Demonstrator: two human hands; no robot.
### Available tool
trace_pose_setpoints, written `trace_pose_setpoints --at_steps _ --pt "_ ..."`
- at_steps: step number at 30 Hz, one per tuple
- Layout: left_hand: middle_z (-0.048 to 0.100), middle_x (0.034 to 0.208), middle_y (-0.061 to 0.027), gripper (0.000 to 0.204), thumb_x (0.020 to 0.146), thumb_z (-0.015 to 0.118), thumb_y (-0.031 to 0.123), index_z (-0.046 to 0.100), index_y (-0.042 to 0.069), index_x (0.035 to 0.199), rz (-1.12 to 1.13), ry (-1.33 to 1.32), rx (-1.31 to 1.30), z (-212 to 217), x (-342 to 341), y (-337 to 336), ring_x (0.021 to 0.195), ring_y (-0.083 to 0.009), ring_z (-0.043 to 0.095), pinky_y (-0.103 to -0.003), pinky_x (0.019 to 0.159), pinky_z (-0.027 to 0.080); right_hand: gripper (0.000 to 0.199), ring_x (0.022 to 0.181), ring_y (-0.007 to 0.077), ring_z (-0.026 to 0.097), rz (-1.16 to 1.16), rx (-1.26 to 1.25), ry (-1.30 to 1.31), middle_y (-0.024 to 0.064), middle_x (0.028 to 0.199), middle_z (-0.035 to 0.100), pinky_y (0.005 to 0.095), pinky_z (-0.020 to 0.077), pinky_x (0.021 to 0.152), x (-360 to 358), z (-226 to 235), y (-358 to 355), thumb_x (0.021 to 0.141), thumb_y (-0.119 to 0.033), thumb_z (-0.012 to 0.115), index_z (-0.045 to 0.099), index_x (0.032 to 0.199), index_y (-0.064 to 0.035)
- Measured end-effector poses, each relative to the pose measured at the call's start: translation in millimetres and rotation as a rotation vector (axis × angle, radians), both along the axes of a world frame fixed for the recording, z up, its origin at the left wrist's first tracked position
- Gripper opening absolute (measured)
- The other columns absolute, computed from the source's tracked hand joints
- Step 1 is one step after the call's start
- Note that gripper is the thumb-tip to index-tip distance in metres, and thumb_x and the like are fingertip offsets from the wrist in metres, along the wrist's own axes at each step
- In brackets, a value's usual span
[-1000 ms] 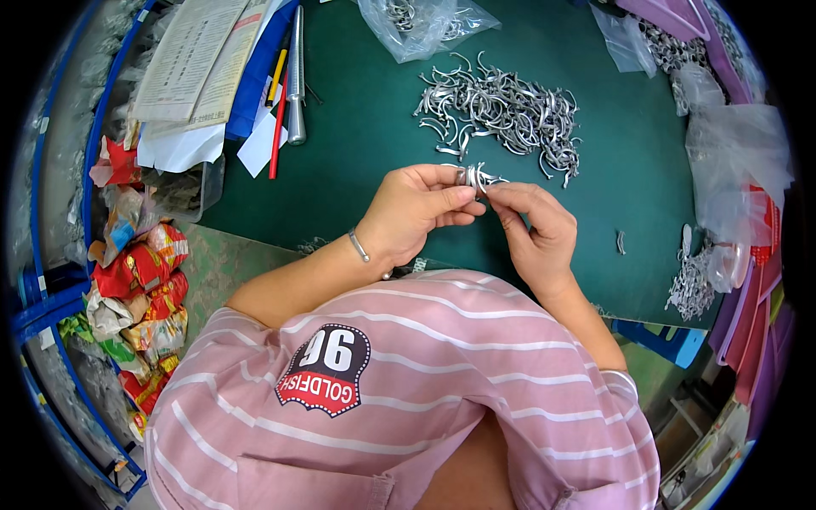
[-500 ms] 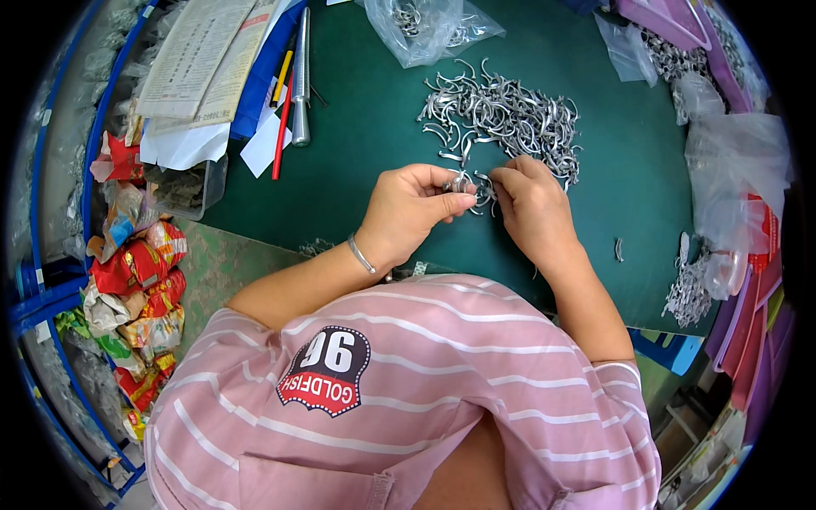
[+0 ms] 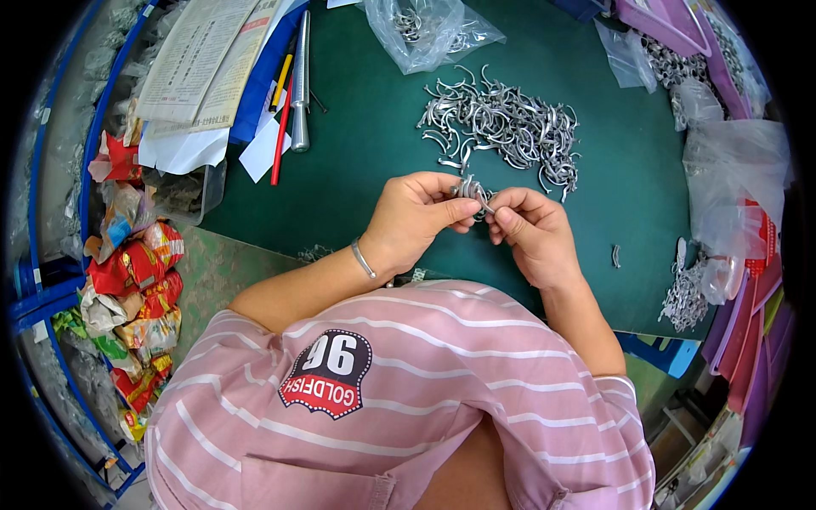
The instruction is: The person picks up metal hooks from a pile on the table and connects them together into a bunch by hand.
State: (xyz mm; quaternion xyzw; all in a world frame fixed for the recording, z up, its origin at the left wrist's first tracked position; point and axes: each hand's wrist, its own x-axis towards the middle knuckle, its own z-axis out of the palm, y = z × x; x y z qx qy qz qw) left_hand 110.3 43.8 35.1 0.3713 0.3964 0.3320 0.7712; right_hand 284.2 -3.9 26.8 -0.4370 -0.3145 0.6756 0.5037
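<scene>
A small bunch of curved silvery metal pieces (image 3: 470,189) sits in the closed fingers of my left hand (image 3: 411,212), its thumb pressed over them. Close against it on the right, my right hand (image 3: 538,236) pinches one curved metal piece (image 3: 485,206) between thumb and fingertips. Its inner end meets the bunch; whether it is separate from it I cannot tell. Just beyond both hands lies a loose pile of similar curved metal pieces (image 3: 514,123), with a few strays at its near left side.
On the green tabletop (image 3: 357,102) lie a tapered metal rod (image 3: 300,102), a red pen (image 3: 281,140) and papers (image 3: 191,64) at left. A plastic bag of metal parts (image 3: 425,34) lies at the far side. Small metal parts (image 3: 687,293) and plastic bags (image 3: 735,178) line the right edge.
My right hand has drawn back from the pile's near edge toward my body and turned, now holding a curved metal piece against the bunch. My left hand has shifted slightly nearer, still gripping.
</scene>
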Motion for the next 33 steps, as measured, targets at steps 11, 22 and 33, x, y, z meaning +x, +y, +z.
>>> trace_pose_setpoints --at_steps 11,22,33 --pt "0.062 0.089 -0.0084 0.01 0.085 0.055 0.004 0.057 -0.002 0.093 -0.016 -0.055 0.056 -3.2 -12.7 6.4 0.07 -0.0095 0.055 -0.021 0.064 0.045 0.013 0.072 0.0248 0.058 -0.093 0.459 -1.097 0.0114 0.082 0.059 0.0322 0.046 0.063 2.9 0.3 12.1 0.077 -0.004 0.063 0.06 0.09 -0.0012" --pt "0.062 0.086 -0.0082 0.012 0.084 0.059 0.005 0.056 -0.001 0.094 0.05 -0.026 -0.038 -3.2 -13.3 4.0 0.073 -0.0124 0.06 -0.023 0.064 0.051 0.011 0.075 0.0283 0.055 0.021 0.561 -1.246 0.0112 0.08 0.057 0.0364 0.0446 0.067 4.9 -1.5 19.3 0.071 -0.005 0.066 0.06 0.079 -0.0007" --pt "0.062 0.081 -0.0079 0.012 0.083 0.06 0.005 0.057 -0.002 0.093 -0.012 0.019 -0.06 -5.3 -11.0 6.2 0.069 -0.013 0.061 -0.023 0.063 0.051 0.018 0.07 0.0262 0.059 -0.08 0.702 -1.104 0.011 0.08 0.06 0.0323 0.0478 0.061 6.6 8.9 12.2 0.069 0.008 0.061 0.061 0.084 -0.0015"
